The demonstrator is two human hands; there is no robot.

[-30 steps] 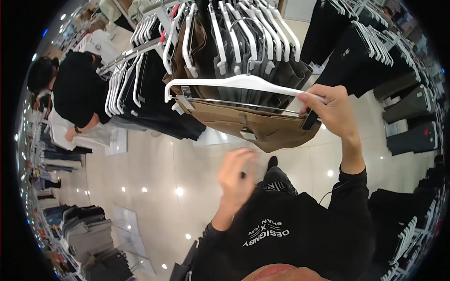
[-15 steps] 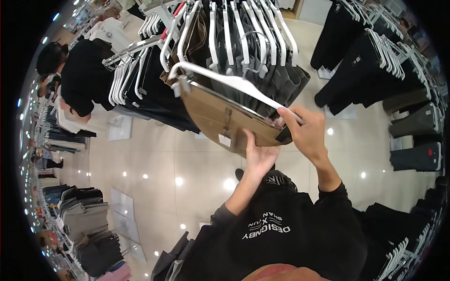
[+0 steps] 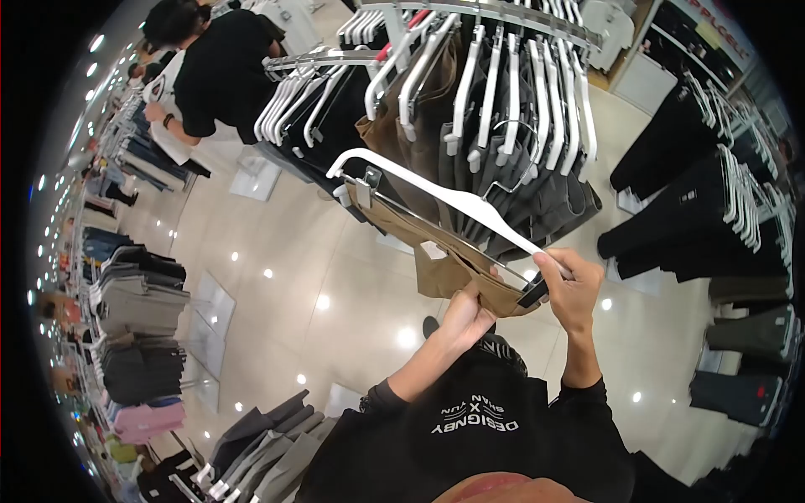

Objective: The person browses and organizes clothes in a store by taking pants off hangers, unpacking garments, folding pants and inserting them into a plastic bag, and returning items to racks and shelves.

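A white hanger (image 3: 457, 199) hangs tilted in front of me, its right end lower. Clipped beneath it are tan trousers (image 3: 394, 224) with a small white tag (image 3: 433, 250). My right hand (image 3: 572, 285) is closed round the hanger's right end. At the waistband's lower right, my left hand (image 3: 470, 318) grips the tan cloth, some fingers hidden behind it. Just beyond, grey trousers (image 3: 495, 180) and brown trousers (image 3: 419, 142) hang on white hangers from a metal rack.
A person in black (image 3: 222, 71) stands at the upper left. Dark trousers (image 3: 671, 226) hang on racks at the right. Folded-over garments (image 3: 138, 306) line the left, with grey ones (image 3: 272, 448) at the lower left. A white cabinet (image 3: 641, 82) stands at the upper right.
My left hand has come up from below and taken hold of the tan trousers. The hanger has turned from nearly level to tilted. The whole view has shifted, with the racks now further right.
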